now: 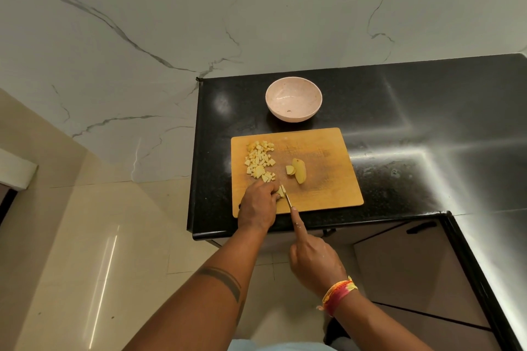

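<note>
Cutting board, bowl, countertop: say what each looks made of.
Cutting board: likely wood or bamboo, matte tan, scuffed by knife marks. Bowl: probably plastic or melamine, pale pink, speckled, matte. Countertop: polished black stone, perhaps granite; speckled, mirrors light streaks.

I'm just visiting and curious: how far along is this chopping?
Done: a pile of small cubes sits on the left of the cutting board. In hand: the left hand steadies a piece near the front edge while the right hand holds the knife against it. Left: a larger chunk and a slice beside it lie uncut mid-board, and the bowl behind the board holds no cubes.
</note>
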A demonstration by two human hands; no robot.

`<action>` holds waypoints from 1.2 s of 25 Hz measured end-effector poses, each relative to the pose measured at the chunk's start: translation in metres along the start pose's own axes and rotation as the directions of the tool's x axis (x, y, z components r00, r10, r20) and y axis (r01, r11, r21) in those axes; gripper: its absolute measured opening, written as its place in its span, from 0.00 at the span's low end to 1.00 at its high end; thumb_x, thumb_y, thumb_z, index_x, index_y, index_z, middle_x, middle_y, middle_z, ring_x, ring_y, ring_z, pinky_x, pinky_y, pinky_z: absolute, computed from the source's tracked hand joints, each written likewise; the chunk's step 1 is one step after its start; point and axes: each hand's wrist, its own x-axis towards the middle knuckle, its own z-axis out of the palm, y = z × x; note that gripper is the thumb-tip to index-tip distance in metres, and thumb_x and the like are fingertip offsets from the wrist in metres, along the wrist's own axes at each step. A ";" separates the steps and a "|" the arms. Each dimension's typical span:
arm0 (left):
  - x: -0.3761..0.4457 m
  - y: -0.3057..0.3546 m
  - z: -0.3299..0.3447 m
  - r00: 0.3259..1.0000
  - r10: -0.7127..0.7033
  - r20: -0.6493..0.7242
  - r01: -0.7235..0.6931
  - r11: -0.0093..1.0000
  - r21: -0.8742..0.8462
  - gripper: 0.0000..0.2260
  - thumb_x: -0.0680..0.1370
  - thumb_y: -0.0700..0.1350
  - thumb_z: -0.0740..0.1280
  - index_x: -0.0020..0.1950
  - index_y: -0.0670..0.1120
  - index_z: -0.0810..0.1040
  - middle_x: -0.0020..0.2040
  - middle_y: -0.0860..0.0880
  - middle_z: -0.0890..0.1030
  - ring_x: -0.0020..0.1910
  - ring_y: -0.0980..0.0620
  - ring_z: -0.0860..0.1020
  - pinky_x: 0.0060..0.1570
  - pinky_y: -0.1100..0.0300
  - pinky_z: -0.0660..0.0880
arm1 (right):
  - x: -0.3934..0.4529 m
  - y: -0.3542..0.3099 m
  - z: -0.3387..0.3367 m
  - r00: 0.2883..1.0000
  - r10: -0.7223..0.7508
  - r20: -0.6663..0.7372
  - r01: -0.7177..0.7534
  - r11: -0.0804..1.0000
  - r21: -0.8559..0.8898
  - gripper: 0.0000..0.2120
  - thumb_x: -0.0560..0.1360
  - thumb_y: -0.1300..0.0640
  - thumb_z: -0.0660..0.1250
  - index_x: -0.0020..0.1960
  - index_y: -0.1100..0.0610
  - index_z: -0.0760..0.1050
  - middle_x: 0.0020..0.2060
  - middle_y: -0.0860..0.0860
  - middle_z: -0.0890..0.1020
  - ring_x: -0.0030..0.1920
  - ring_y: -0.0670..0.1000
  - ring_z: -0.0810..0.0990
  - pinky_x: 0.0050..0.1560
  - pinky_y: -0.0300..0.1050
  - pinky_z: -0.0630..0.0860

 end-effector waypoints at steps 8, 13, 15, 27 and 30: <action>0.002 0.002 0.000 0.999 -0.046 0.001 0.046 0.999 0.008 0.07 0.80 0.44 0.70 0.57 0.47 0.83 0.54 0.51 0.79 0.54 0.52 0.77 0.51 0.62 0.73 | 0.031 -0.014 -0.002 1.000 -0.015 0.018 0.015 1.000 -0.027 0.37 0.82 0.54 0.54 0.83 0.45 0.36 0.35 0.51 0.78 0.32 0.51 0.76 0.33 0.48 0.71; 0.004 0.003 0.000 0.998 -0.059 0.011 0.059 0.998 0.008 0.07 0.80 0.44 0.70 0.57 0.46 0.84 0.54 0.50 0.79 0.54 0.52 0.77 0.51 0.62 0.72 | 0.027 -0.013 0.000 1.000 -0.011 0.029 0.012 0.998 -0.058 0.38 0.82 0.54 0.54 0.82 0.46 0.33 0.35 0.52 0.78 0.32 0.52 0.76 0.33 0.48 0.72; 0.004 0.003 -0.001 0.998 -0.066 0.020 0.066 0.998 0.015 0.07 0.80 0.45 0.70 0.56 0.46 0.83 0.54 0.50 0.79 0.54 0.51 0.77 0.51 0.61 0.72 | 0.013 -0.009 0.004 0.999 -0.006 0.039 0.009 0.998 -0.065 0.39 0.81 0.55 0.54 0.81 0.46 0.31 0.34 0.50 0.78 0.30 0.51 0.75 0.31 0.47 0.72; 0.000 -0.002 0.001 0.997 -0.076 -0.035 0.075 0.997 -0.031 0.03 0.79 0.43 0.72 0.52 0.47 0.83 0.53 0.53 0.78 0.50 0.55 0.76 0.47 0.62 0.70 | 0.020 -0.012 -0.001 1.000 -0.025 0.010 0.025 1.000 -0.011 0.38 0.81 0.54 0.55 0.83 0.45 0.36 0.33 0.49 0.77 0.31 0.50 0.75 0.32 0.48 0.72; 0.002 0.000 0.001 0.995 -0.098 -0.024 0.098 0.995 -0.037 0.03 0.79 0.43 0.71 0.52 0.48 0.83 0.53 0.52 0.78 0.50 0.54 0.77 0.47 0.61 0.72 | 0.027 -0.015 -0.002 0.999 -0.029 0.021 0.029 0.999 -0.024 0.37 0.81 0.54 0.55 0.83 0.45 0.36 0.33 0.50 0.77 0.30 0.50 0.75 0.32 0.49 0.72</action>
